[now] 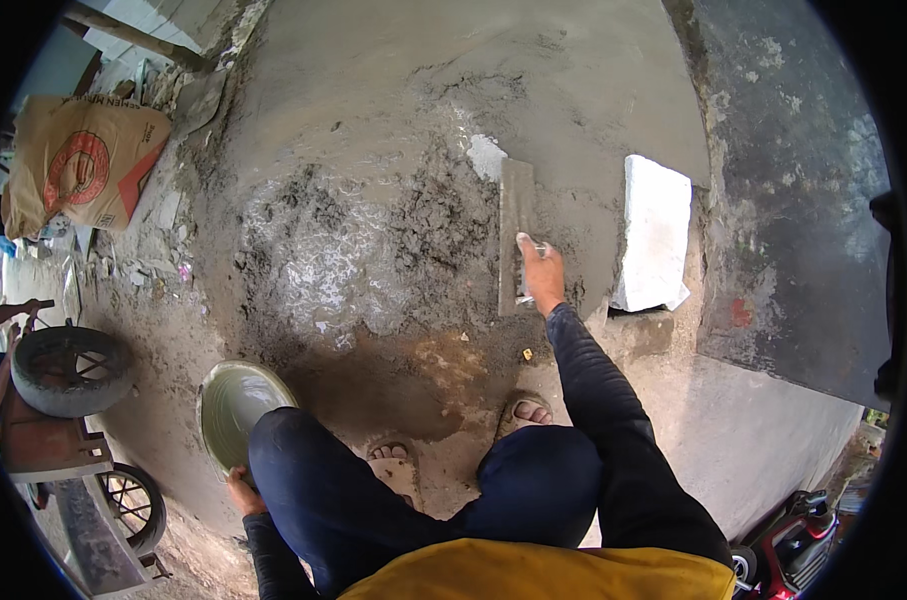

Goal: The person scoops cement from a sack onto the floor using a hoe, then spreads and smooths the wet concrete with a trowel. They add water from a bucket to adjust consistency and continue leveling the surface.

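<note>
My right hand is closed round the handle of a long, flat grey trowel. The trowel's blade lies against wet grey mortar, lumpy and puddled to its left and smoothed out beyond it. Down at the left, beside my knee, my left hand grips the near side of a pale green bucket, which is tilted, its open mouth facing up. My leg hides part of that bucket. To the right of the trowel stands a white block with rough edges.
A brown paper cement bag lies at the far left among rubble. A cart with black wheels stands at the left, a red motorcycle at the lower right. A dark, stained wall borders the right side. A wooden pole juts in at the upper left.
</note>
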